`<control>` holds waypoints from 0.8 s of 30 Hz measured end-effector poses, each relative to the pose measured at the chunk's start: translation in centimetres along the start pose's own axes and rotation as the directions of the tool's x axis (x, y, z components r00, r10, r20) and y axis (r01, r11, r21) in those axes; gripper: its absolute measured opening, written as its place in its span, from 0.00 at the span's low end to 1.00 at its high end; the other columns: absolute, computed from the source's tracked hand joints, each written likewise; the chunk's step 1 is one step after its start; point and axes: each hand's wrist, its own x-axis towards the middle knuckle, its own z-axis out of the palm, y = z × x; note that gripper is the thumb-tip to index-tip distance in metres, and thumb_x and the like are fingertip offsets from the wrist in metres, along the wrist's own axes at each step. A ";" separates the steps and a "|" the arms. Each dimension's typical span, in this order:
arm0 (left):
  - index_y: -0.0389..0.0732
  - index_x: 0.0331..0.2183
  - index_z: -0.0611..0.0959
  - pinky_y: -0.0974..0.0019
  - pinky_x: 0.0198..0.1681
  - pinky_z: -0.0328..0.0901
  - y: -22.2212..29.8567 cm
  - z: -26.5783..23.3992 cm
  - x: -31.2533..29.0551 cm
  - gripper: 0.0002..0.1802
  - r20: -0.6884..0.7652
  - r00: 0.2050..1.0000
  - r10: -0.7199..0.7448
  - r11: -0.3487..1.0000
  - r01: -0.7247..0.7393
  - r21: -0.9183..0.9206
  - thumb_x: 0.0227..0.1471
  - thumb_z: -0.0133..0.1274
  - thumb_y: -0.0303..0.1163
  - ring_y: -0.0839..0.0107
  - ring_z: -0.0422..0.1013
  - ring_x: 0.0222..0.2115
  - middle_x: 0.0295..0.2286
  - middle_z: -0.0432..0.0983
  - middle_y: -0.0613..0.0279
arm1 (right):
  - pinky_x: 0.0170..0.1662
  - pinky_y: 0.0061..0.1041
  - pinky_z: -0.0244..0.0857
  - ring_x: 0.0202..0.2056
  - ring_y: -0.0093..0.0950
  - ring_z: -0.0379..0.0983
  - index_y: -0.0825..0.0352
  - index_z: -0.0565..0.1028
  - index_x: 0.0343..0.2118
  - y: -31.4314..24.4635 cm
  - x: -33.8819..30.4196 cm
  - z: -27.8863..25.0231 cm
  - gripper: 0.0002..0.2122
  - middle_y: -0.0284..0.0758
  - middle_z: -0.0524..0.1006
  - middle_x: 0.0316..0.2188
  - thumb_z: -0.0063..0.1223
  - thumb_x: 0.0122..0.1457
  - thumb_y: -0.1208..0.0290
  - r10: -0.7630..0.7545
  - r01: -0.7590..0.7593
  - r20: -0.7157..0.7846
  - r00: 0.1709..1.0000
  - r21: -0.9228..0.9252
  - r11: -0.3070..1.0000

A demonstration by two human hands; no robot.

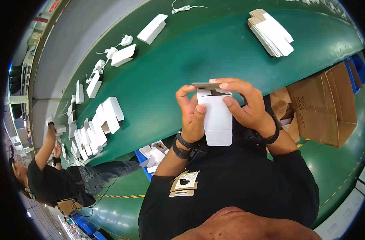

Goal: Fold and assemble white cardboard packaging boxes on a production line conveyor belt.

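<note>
A small white box [217,120] was up in the air, close to the person's chest, over the near edge of the green table [182,60]. Its top flaps stood open, and a grey flap lay across the top. The left hand [192,116] held the box on its left side, with the thumb pressed on the front and the fingers curled round the back. The right hand [246,106] held the right side, fingers bent over the top flap and thumb on the front. Both hands were clamped on the box.

Far off to the right on the table lay a stack of flat white cartons [271,33]. On the left side lay a heap of folded white boxes [96,130], and farther away some more white boxes [152,29] with white cables [110,51], though they were too small to see well. An open brown cardboard box [326,106] stood to the right of the person. Another person [50,176] in black worked at the far left.
</note>
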 end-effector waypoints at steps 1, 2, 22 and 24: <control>0.47 0.58 0.49 0.65 0.44 0.66 0.0 -0.2 0.1 0.31 0.009 1.000 -0.008 1.000 0.008 -0.008 0.63 0.48 0.40 0.67 0.70 0.42 0.48 0.69 0.42 | 0.47 0.31 0.71 0.42 0.34 0.77 0.69 0.80 0.38 0.2 0.1 0.2 0.09 0.40 0.79 0.38 0.55 0.61 0.69 -0.118 0.116 -0.066 0.991 -0.038 0.993; 0.47 0.59 0.48 0.65 0.44 0.66 0.0 -0.4 0.2 0.32 0.019 1.000 -0.015 1.000 0.015 -0.016 0.63 0.48 0.39 0.66 0.70 0.42 0.48 0.69 0.41 | 0.47 0.31 0.71 0.42 0.34 0.77 0.69 0.80 0.38 0.1 0.3 -0.1 0.09 0.40 0.79 0.38 0.55 0.61 0.69 -0.115 0.113 -0.064 0.991 -0.033 0.993; 0.44 0.61 0.48 0.58 0.47 0.68 -1.1 0.3 1.6 0.39 0.250 0.960 0.128 0.947 -0.193 0.256 0.59 0.54 0.29 0.57 0.71 0.46 0.49 0.68 0.37 | 0.44 0.28 0.71 0.41 0.31 0.78 0.67 0.80 0.31 -1.1 3.0 -5.0 0.06 0.38 0.80 0.33 0.63 0.49 0.80 0.171 -0.168 0.176 0.969 -0.035 0.985; 0.42 0.61 0.51 0.59 0.47 0.68 -1.3 0.1 1.8 0.36 0.235 0.961 0.149 0.944 -0.209 0.256 0.59 0.54 0.29 0.58 0.71 0.46 0.49 0.68 0.37 | 0.47 0.31 0.71 0.43 0.33 0.78 0.68 0.81 0.32 -1.0 3.3 -5.0 0.06 0.38 0.81 0.35 0.62 0.50 0.80 0.188 -0.184 0.202 0.961 -0.039 0.982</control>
